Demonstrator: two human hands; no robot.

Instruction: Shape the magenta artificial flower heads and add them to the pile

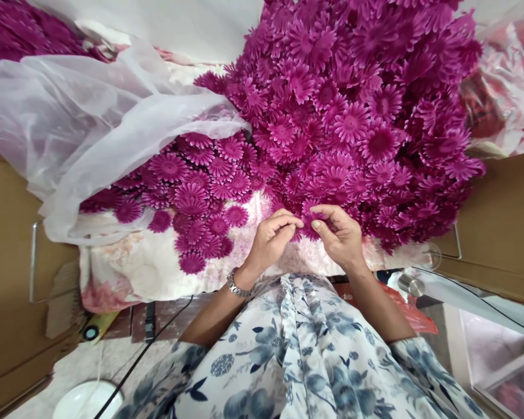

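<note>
A large heap of magenta artificial flowers (351,123) covers the cloth-topped table (140,267). My left hand (276,235), with a metal watch at its wrist, is at the heap's near edge, thumb and fingers pinched together. What lies between those fingertips is too small to make out. Just right of it, my right hand (338,233) has its thumb and forefinger apart, close to a magenta flower. The two hands do not touch. A smaller group of flowers (192,201) lies to the left.
White translucent plastic (96,128) drapes over flowers at the left. Cardboard boxes flank the table, left (9,233) and right (502,221). A clear bag with red contents (506,87) is at the upper right. A dark cable hangs at the lower left.
</note>
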